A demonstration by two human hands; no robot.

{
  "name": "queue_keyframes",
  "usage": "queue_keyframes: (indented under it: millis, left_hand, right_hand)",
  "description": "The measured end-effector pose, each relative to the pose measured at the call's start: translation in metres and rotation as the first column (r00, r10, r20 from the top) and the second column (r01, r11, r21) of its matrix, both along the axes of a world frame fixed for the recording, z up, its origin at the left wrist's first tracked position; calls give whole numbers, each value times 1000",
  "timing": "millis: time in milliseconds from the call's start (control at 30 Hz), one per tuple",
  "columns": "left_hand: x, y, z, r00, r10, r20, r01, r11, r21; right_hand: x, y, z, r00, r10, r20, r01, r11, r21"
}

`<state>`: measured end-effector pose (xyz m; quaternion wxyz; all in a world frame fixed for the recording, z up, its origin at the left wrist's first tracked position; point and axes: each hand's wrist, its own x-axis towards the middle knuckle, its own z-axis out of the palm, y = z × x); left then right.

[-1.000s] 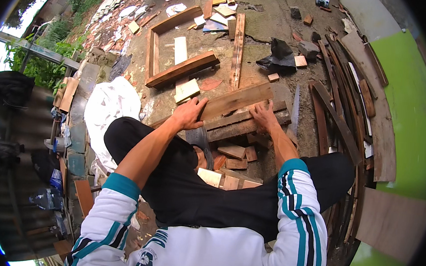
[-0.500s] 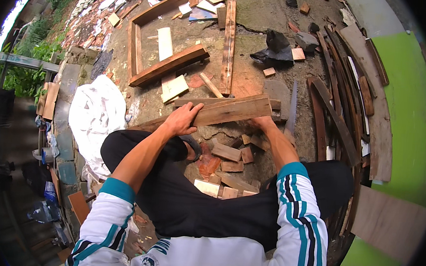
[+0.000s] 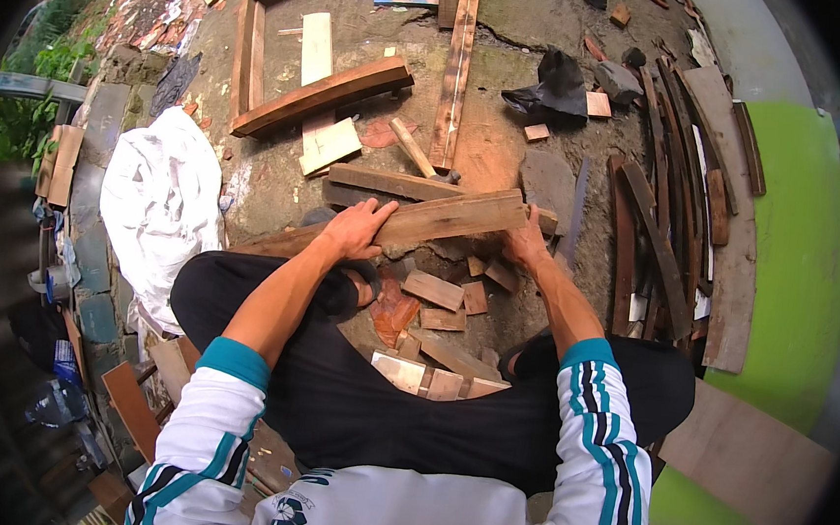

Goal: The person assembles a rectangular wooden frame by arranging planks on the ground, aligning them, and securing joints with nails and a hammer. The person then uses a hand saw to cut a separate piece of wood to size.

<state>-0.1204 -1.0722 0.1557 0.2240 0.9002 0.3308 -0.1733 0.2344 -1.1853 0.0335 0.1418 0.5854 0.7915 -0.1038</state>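
I hold a long rough wooden plank (image 3: 448,219) across my front with both hands. My left hand (image 3: 355,230) grips it near the middle, fingers curled over its top edge. My right hand (image 3: 525,241) clasps it near its right end. The plank runs from lower left to upper right, over a heap of short wood offcuts (image 3: 437,292) on the ground between my knees. Just beyond it lie another flat board (image 3: 387,182) and a hammer (image 3: 417,154) with a wooden handle.
A wooden frame (image 3: 258,62) and a thick beam (image 3: 323,96) lie farther out. A long narrow board (image 3: 455,68) points away. Dark planks (image 3: 661,212) are stacked at right beside a green wall (image 3: 796,243). A white sack (image 3: 158,202) sits at left.
The plank has shifted toward me and now lies clear of the boards behind it. Both hands stayed on it, with my left hand sliding along its edge.
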Motion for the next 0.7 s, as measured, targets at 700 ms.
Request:
queue_keyframes:
  millis: [700]
  left_hand:
    - [-31, 20, -38, 999, -17, 36, 20, 996, -86]
  right_hand:
    - [-17, 50, 17, 905, -207, -371, 204, 978, -48]
